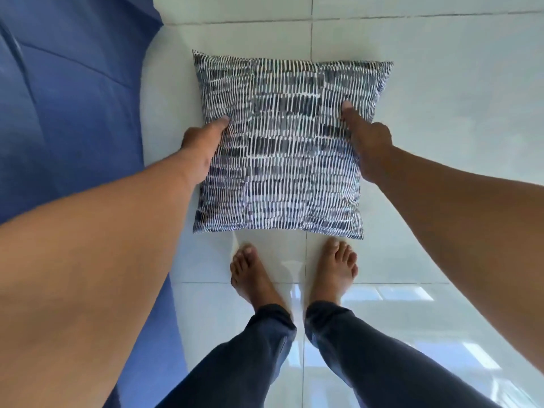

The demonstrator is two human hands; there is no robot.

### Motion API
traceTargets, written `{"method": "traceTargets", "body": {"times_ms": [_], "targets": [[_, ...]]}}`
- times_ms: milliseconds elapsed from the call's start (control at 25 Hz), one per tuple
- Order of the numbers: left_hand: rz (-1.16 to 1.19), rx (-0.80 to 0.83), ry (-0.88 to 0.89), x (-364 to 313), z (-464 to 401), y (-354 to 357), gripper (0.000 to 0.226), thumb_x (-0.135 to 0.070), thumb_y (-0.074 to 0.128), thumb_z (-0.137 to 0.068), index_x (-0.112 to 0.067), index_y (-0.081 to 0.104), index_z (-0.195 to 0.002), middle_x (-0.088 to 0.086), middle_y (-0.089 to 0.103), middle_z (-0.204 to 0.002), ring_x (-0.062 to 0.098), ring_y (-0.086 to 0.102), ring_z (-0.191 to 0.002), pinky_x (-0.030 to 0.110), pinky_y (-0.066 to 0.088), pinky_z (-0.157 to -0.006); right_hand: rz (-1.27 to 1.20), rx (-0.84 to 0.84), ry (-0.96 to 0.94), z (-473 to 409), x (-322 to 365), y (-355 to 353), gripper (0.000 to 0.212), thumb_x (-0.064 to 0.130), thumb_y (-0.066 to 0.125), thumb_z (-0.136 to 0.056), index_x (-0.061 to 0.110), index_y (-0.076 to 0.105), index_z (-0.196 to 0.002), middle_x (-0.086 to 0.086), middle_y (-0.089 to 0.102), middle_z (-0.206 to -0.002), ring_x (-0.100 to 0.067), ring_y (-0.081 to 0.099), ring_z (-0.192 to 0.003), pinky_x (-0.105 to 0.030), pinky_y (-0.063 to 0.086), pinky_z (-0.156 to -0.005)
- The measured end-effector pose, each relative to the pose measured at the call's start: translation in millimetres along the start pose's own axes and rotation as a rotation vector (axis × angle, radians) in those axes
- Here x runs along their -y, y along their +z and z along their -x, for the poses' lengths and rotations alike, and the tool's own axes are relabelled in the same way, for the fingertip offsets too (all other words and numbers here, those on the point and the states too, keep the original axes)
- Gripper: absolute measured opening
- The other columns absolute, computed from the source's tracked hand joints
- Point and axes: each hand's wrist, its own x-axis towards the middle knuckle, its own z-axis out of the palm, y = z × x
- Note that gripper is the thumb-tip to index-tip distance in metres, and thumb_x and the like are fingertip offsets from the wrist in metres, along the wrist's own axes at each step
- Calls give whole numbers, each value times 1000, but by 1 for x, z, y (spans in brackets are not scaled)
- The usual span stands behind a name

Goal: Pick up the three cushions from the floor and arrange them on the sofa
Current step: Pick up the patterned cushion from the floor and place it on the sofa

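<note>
Floor (441,98): large glossy white tiles, thin dark grout lines. Bright reflected patches near the lower right, possibly window light. Blue upholstered furniture (64,113) along the floor's left edge, seams visible.

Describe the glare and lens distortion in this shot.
Head view: window glare streaks the glossy floor tiles at lower right; wide-angle distortion bows the blue sofa edge and balloons the forearms; the cushion stays fairly sharp, evenly lit.

The cushion (279,145) is matt printed cloth (faintly creased); the floor (441,98) beneath it is glossy tile; the sofa (67,98) beside it is smooth matt fabric.
</note>
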Motion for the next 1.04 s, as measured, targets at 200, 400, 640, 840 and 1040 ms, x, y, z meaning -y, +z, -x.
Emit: {"method": "traceTargets", "body": {"times_ms": [200, 400, 640, 840, 1040], "targets": [[192, 88, 12, -23, 86, -8, 23, -40, 78, -89, -20, 68, -96, 1, 75, -97, 25, 73, -92, 40, 60, -91, -84, 20, 52, 40, 26, -21, 54, 68, 72, -80, 17, 55, -85, 1, 48, -77, -13, 41, -63, -32, 38, -62], [346, 139, 47, -49, 204, -60, 9, -29, 75, -94, -23, 69, -98, 2, 78, -102, 26, 76, -98, 37, 62, -82, -85, 13, -40, 138, 74, -76, 56, 67, 72, -81, 23, 40, -69, 4, 35, -68, -12, 32, -57, -28, 28, -55], [371, 138, 220, -92, 351, -164, 81, -41, 76, -91, -10, 41, -157, 4, 47, -159, 24, 46, -142, 38, 32, -115, -50, 43, -217, 295, 150, -136, 91, 78, 69, -74, 9, 57, -134, -1, 54, -115, -23, 57, -101, -38, 46, -89], [489, 74, 301, -101, 456, -248, 19, -35, 76, -92, -23, 69, -105, -9, 72, -106, 11, 65, -97, 27, 48, -86, -90, 142, -372, 418, 196, -162, 116, 76, 70, -75, 11, 27, -161, -12, 34, -165, -34, 42, -145, -53, 34, -120], [580, -44, 314, -76, 529, -300, 26, -33, 76, -93, -18, 71, -113, -2, 77, -108, 20, 72, -101, 31, 59, -80, -60, 268, -454, 505, 217, -170, 105, 65, 71, -83, 8, 27, -160, -10, 35, -165, -29, 46, -140, -37, 35, -112]]}}
